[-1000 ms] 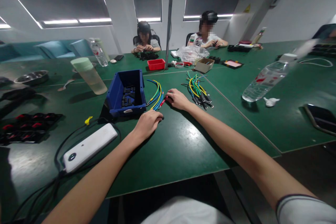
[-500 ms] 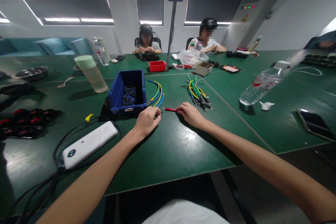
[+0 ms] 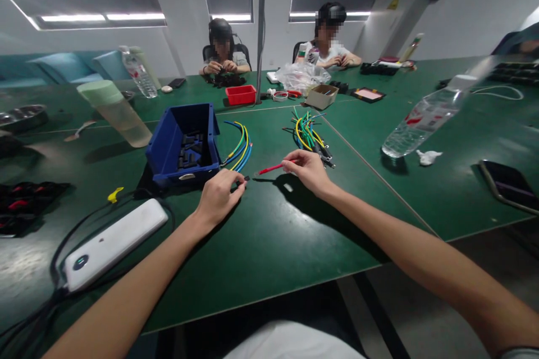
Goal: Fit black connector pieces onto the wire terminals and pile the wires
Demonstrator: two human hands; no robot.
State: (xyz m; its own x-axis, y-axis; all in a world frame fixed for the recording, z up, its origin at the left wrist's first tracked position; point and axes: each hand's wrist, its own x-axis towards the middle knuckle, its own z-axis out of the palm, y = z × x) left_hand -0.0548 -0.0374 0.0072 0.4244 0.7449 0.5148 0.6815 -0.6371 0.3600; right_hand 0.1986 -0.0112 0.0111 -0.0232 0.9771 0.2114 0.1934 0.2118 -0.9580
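Note:
My right hand (image 3: 307, 170) pinches a short red wire (image 3: 273, 168) and holds it just above the green table (image 3: 269, 235), its free end pointing left. My left hand (image 3: 219, 195) rests on the table beside it, fingertips closed on a small black piece (image 3: 246, 178). A blue bin (image 3: 182, 146) with black parts inside stands just beyond my left hand. Next to the bin lie loose blue, yellow and green wires (image 3: 238, 151). A second bundle of coloured wires with black ends (image 3: 309, 137) lies beyond my right hand.
A white power bank (image 3: 112, 243) with black cables lies at the left. A pale green cup (image 3: 113, 112), a tilted water bottle (image 3: 421, 122), a phone (image 3: 507, 184) and trays of red and black parts (image 3: 25, 210) surround the spot. Two people sit working at the far side.
My right hand has lifted the red wire off the table and drawn it towards me. My left hand has shifted slightly left and nearer, still pinching the black piece.

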